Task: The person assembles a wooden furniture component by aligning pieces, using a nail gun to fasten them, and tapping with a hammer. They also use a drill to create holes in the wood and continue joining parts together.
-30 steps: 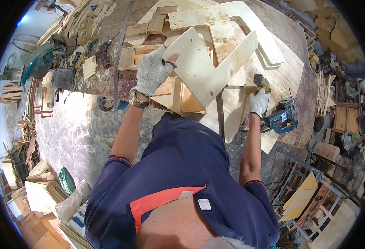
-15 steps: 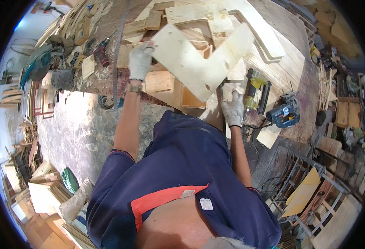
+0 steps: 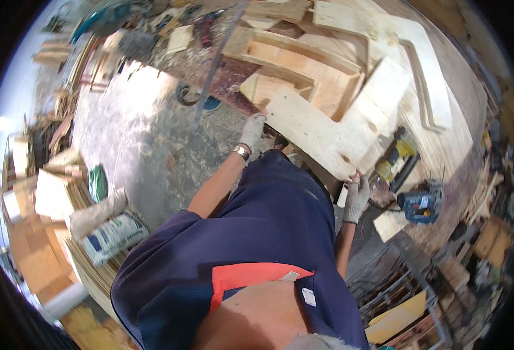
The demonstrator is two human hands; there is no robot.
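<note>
Both my gloved hands hold an L-shaped plywood board (image 3: 321, 129) at the table's near edge, close to my body. My left hand (image 3: 253, 129) is closed on its left end. At its near corner, my right hand (image 3: 358, 198) grips the edge, with fingertips by the rim. Partly under the board lies an open wooden box frame (image 3: 303, 56), with a smaller wooden piece (image 3: 268, 87) beside it. A yellow-green nail gun (image 3: 398, 154) lies just right of the board, near my right hand.
A blue jigsaw (image 3: 421, 207) rests at the table's right edge. Another angled plywood piece (image 3: 426, 76) lies at the far right. Wood scraps and tools crowd the far left. A green roll (image 3: 97, 184) and a filled bag (image 3: 114, 238) sit at the left, by stacked boards.
The L-shaped board has come nearer my body and turned. My right hand has left the spot beside the nail gun and now grips the board's corner. My view has shifted and tilted.
</note>
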